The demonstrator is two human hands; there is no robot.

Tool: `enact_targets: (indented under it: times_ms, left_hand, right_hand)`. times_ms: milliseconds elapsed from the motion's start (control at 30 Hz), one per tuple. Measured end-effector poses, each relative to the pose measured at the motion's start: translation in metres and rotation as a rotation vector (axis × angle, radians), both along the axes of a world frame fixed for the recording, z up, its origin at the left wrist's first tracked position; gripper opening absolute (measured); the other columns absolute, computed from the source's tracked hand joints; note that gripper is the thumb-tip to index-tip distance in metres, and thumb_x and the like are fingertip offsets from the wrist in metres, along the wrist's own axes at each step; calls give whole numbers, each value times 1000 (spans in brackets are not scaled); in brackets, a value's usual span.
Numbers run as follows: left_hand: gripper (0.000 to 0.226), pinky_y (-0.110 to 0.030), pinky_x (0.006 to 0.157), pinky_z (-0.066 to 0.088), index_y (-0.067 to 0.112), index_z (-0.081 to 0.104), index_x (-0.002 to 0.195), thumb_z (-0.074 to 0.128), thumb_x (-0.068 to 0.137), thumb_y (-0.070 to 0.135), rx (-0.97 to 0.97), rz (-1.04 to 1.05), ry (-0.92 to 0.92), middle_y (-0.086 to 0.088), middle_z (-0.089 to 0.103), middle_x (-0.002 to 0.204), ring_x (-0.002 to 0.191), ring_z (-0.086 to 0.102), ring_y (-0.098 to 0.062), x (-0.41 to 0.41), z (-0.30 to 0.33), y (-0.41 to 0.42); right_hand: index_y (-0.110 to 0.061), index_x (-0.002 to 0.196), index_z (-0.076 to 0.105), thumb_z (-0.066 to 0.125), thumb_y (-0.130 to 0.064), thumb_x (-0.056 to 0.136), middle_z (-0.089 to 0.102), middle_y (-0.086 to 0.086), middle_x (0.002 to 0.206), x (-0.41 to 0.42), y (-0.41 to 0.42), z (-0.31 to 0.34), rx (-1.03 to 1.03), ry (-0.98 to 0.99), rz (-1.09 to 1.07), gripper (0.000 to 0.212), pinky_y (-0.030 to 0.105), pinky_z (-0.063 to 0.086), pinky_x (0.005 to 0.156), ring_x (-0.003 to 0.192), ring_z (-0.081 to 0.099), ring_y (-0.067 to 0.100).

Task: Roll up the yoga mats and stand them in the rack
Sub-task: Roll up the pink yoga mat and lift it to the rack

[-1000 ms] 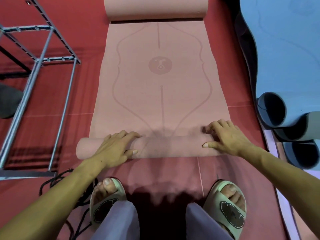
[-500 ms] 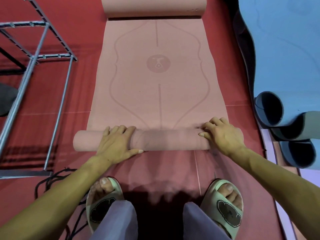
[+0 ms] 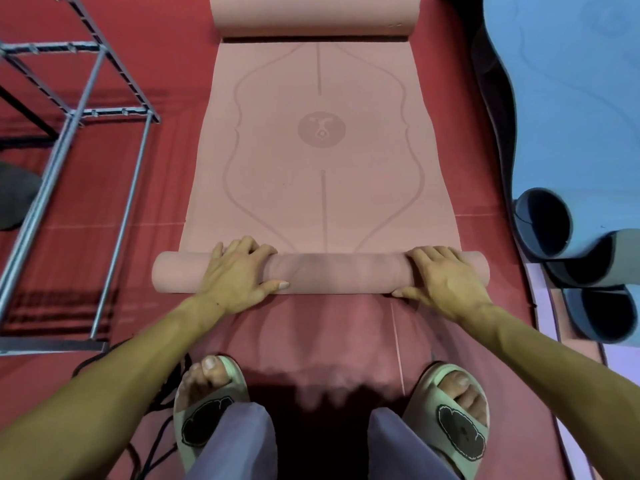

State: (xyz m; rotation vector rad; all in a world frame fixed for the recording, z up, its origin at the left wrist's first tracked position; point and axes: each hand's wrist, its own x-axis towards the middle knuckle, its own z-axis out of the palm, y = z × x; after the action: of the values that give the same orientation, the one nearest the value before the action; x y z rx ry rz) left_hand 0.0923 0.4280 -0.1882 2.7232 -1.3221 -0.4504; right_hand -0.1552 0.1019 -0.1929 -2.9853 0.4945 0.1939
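Head view: 2 hands, left hand (image 3: 239, 277) and right hand (image 3: 446, 282), on 1 pink mat (image 3: 322, 188).

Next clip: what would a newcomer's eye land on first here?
The pink yoga mat fills the centre, its near end rolled into a tube under the left hand and right hand. A bare metal rack stands at the left; blue mats with curled ends lie at the right.

A deep red tiled floor (image 3: 104, 209) with thin pale seams fills the scene. Black cables (image 3: 156, 431) trail across it at the lower left. A dark grey rounded object (image 3: 15, 199) sits at the left edge. A lilac strip of flooring (image 3: 540, 282) runs along the right side.
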Motion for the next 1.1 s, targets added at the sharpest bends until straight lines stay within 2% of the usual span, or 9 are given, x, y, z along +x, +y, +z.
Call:
enact_targets:
  times_ms: [133, 233, 367, 467, 567, 700, 900, 1033, 1100]
  left_hand:
    - [74, -57, 114, 31, 31, 45, 141, 33, 90, 83, -12, 2, -73, -1, 59, 126, 120, 57, -30, -4, -4, -1]
    - [70, -59, 111, 34, 27, 54, 136, 30, 95, 79, -14, -22, -183, -7, 57, 128, 120, 53, -33, -7, -4, 0]
    - [67, -54, 101, 41, 21, 61, 134, 39, 96, 72, -76, 0, -307, -8, 55, 116, 104, 52, -34, -18, 3, -3]
    - [75, -55, 105, 39, 22, 55, 138, 44, 89, 78, -44, 36, -279, -5, 58, 121, 111, 55, -33, -20, 7, -6]
    - [85, -57, 109, 36, 24, 51, 138, 54, 79, 86, 9, 20, -266, -4, 59, 125, 117, 56, -32, -15, 6, -8]
    - [80, -59, 108, 36, 21, 55, 134, 60, 81, 80, 36, 20, -288, -10, 58, 125, 115, 56, -37, -10, 4, -16]
    - [81, -55, 97, 41, 17, 55, 134, 55, 83, 79, 59, 30, -399, -14, 53, 116, 104, 51, -37, -18, 7, -19]
    - [95, -54, 96, 44, 17, 46, 143, 62, 75, 81, 120, 57, -396, -11, 57, 114, 106, 55, -34, -15, 12, -29]
    - [95, -54, 95, 45, 14, 45, 141, 64, 73, 77, 127, 74, -395, -12, 59, 112, 105, 57, -35, -15, 13, -35]
  right_hand:
    - [-19, 134, 64, 22, -96, 74, 56, 8, 130, 16, -8, 12, -91, 120, 46, 106, 48, 48, 97, 113, 52, 33]
    - [-22, 137, 61, 11, -94, 77, 50, 5, 123, 25, -8, 21, -183, 213, 80, 106, 44, 47, 93, 111, 47, 29]
    - [-23, 141, 52, 36, -84, 89, 52, 3, 126, 34, 2, 32, -206, 258, 89, 81, 43, 48, 94, 119, 50, 26]
    - [-18, 124, 50, 51, -73, 93, 60, 3, 119, 34, 5, 33, -163, 171, 20, 63, 45, 50, 89, 112, 56, 26]
    - [-18, 118, 50, 50, -67, 97, 62, 4, 115, 37, 8, 33, -123, 145, -12, 54, 47, 50, 85, 110, 57, 29]
    - [-16, 125, 56, 51, -59, 100, 56, 9, 130, 43, 10, 33, -86, 147, -48, 49, 48, 47, 93, 117, 51, 34]
    - [-15, 117, 65, 56, -52, 99, 55, 10, 115, 48, 12, 35, -138, 119, -49, 43, 46, 52, 77, 105, 52, 33]
    - [-11, 112, 62, 58, -40, 101, 66, 11, 98, 48, 19, 31, -119, -40, -91, 31, 45, 51, 67, 89, 59, 34]
    - [-9, 106, 62, 53, -37, 104, 67, 11, 100, 40, 24, 24, -115, -131, -88, 28, 46, 50, 74, 91, 60, 36]
